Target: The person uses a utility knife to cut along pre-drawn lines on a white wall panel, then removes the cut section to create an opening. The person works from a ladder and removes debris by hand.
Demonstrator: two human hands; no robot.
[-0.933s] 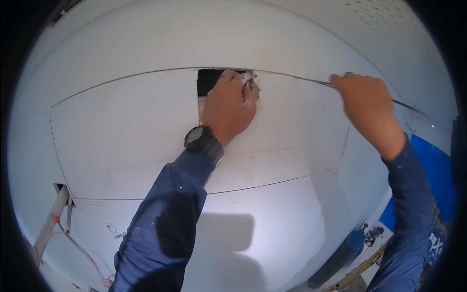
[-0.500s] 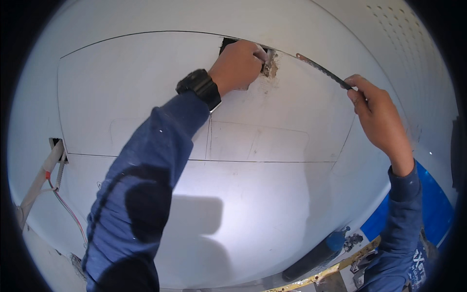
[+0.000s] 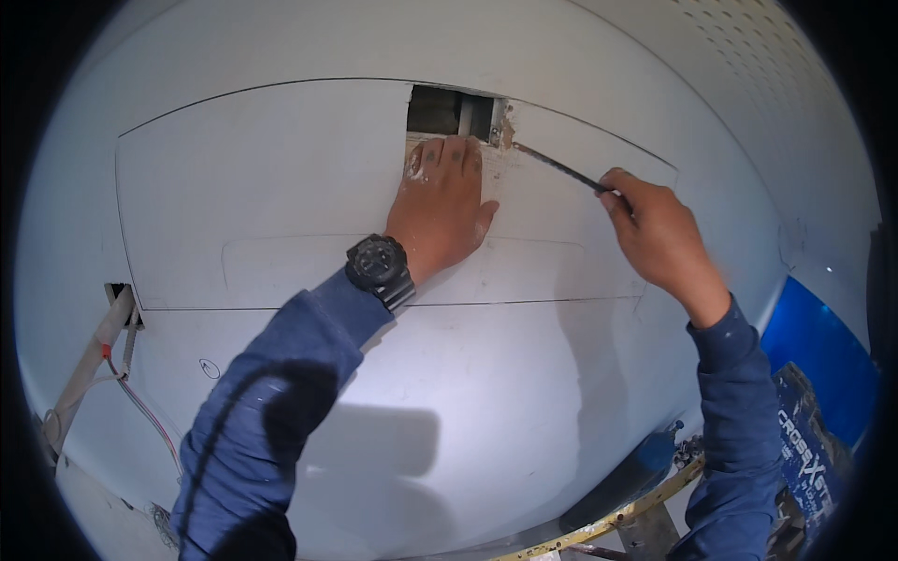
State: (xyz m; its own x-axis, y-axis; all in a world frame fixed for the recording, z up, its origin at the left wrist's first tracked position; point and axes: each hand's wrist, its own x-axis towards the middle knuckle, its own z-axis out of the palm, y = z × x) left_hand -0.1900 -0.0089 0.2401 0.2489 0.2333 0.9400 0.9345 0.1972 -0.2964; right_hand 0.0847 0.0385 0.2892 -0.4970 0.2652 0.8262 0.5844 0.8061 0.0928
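Note:
My left hand lies against a white wall panel, back of the hand towards me and thumb spread. Its fingers reach the lower edge of a rectangular hole; whether their tips hook inside is hidden. Light dust marks the knuckles. On the right, my right hand pinches one end of a thin, dark saw blade, like a bare hacksaw blade. Its far end points up and left to the chipped, brownish patch at the hole's right side. An upright pale strip shows within the hole.
Pencil lines outline a large shape on the panel. At the left, a pale pipe and thin wires come out of a small hole. Low on the right are a yellow bar, a dark bottle-like object, a blue sheet and a printed bag.
My left hand has come down from the hole, uncovering it, and now rests beneath. My right hand has moved left and slightly down, bringing the blade's tip to the hole's right side.

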